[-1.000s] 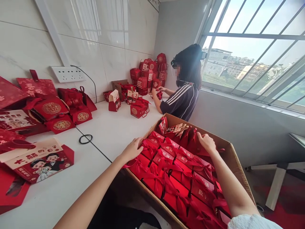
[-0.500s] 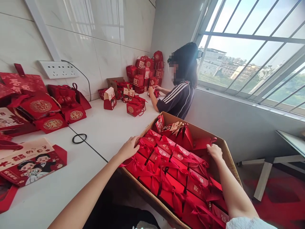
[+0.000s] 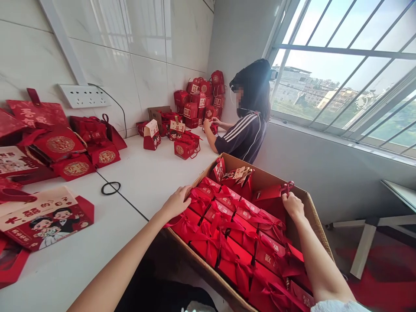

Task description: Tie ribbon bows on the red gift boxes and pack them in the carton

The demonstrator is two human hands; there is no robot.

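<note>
Carton [image 3: 264, 177]: brown cardboard, straight walls, open top, 5 o'clock in view, beside the smooth white table [image 3: 146, 173]. Packed boxes [image 3: 238, 247]: red card, crisp square edges, tight rows, filling the carton from its 4 round to 10 o'clock. Heap [image 3: 61, 145] on table, 9 o'clock: red boxes, some with round gold medallions. Stack [image 3: 191, 110], 12 o'clock: blocky red boxes. Gable box [image 3: 56, 221], 8 o'clock: cream sloping panel, cartoon couple print. Tilted box [image 3: 268, 192]: plain red, inside carton, 1 o'clock. Right hand [image 3: 293, 206], carton's 2 o'clock: fingers clamped on ribbon loop [image 3: 287, 187] next to tilted box. Left hand [image 3: 175, 202]: on rim, carton's 10 o'clock; can't tell whether clamped. Bows [image 3: 242, 262]: shiny, satiny red ribbon, floppy loops atop packed boxes.
</note>
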